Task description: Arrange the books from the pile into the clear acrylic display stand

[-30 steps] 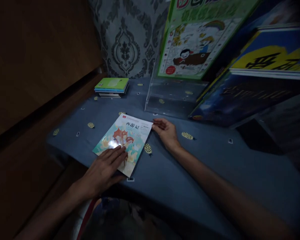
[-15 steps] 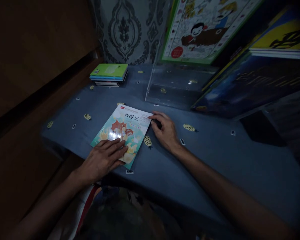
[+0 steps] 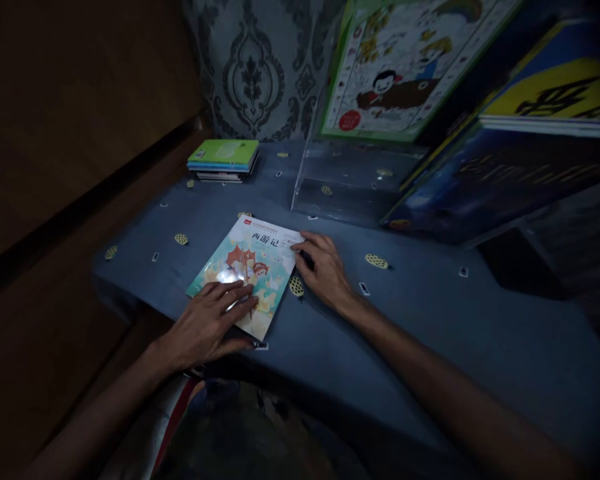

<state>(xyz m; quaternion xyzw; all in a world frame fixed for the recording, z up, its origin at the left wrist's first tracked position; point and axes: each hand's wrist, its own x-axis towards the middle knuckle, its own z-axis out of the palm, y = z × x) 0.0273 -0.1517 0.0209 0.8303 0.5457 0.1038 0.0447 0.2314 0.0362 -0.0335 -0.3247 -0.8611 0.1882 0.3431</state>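
A thin paperback book with a white and teal illustrated cover lies closed on the cloth-covered table, tilted, near the front edge. My left hand rests on its lower left part, fingers stretched over the cover and thumb by the bottom edge. At the upper right corner, my right hand has its fingers bent, with the thumb and index finger closed on the book's edge. Whether any pages are pinched there cannot be made out.
Toward the back left is a small stack of books, green on top. A clear acrylic stand is behind the book, near a green-bordered picture book. Large blue and yellow books lean at right. A dark wooden panel borders the left.
My right thumb has moved onto the cover's edge at the corner. The teal strip under the cover's bottom corner no longer shows. The whole view has shifted slightly.
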